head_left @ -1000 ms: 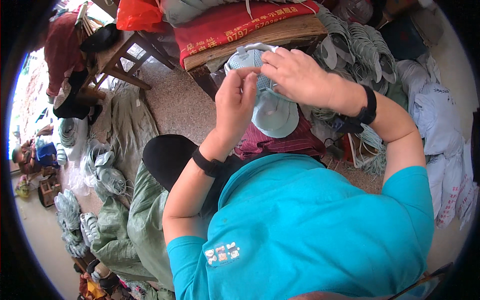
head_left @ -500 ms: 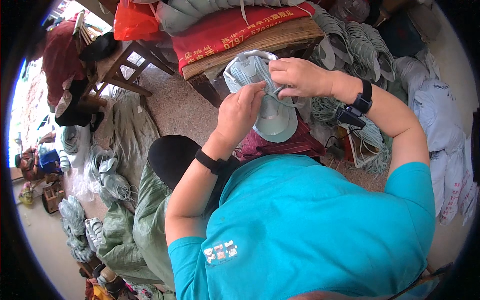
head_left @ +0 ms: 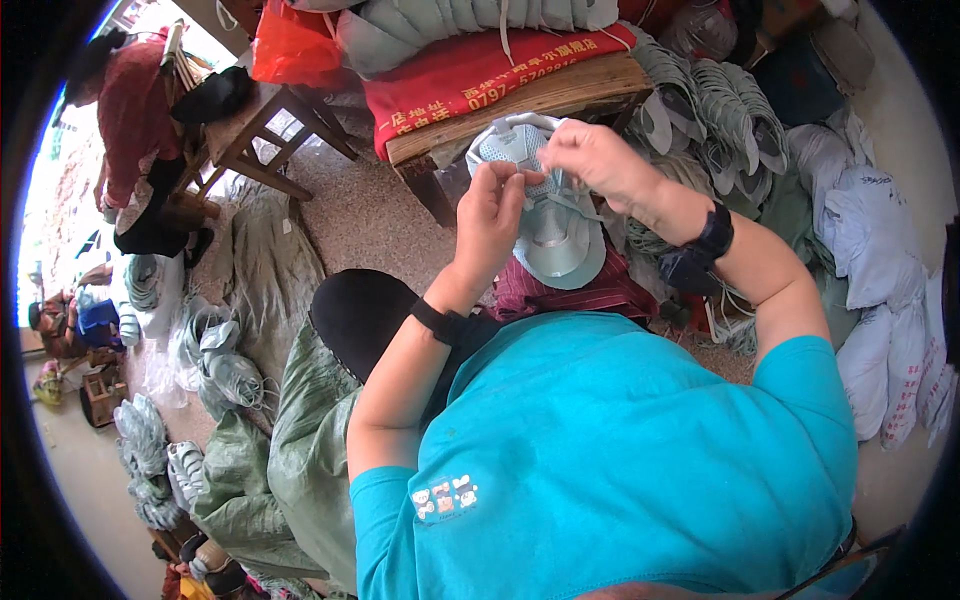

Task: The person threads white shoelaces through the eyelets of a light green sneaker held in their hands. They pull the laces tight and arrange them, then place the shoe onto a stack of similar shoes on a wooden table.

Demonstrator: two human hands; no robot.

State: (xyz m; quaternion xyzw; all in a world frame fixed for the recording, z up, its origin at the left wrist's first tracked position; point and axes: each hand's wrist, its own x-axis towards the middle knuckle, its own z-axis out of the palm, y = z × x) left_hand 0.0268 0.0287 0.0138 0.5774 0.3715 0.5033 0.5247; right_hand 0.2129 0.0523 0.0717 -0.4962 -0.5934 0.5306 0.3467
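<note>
Left hand (head_left: pixel 490 220) is over the pale mint mesh-and-fabric shoe upper (head_left: pixel 555 247), thumb & index tips pressed together near its tongue; too small to tell if that grip has a thin strand btwn. Right hand (head_left: pixel 600 170) is just beside & a bit higher, grip likewise pinched, thumb to index; can't tell what, if anything, is btwn. Upper sits on the maroon striped cloth (head_left: pixel 515 292), toe end twd the person, heel end up by the edge of the brown wooden counter (head_left: pixel 520 105).

On counter: red printed cloth (head_left: pixel 400 100) w/ a row of nested grey-green uppers (head_left: pixel 450 38) on top. R of counter: bundled pale grey-green uppers (head_left: pixel 740 110), then white plastic sacks (head_left: pixel 870 240). Far L: co-worker in red top (head_left: pixel 140 120) near a wooden stool (head_left: pixel 250 130).
</note>
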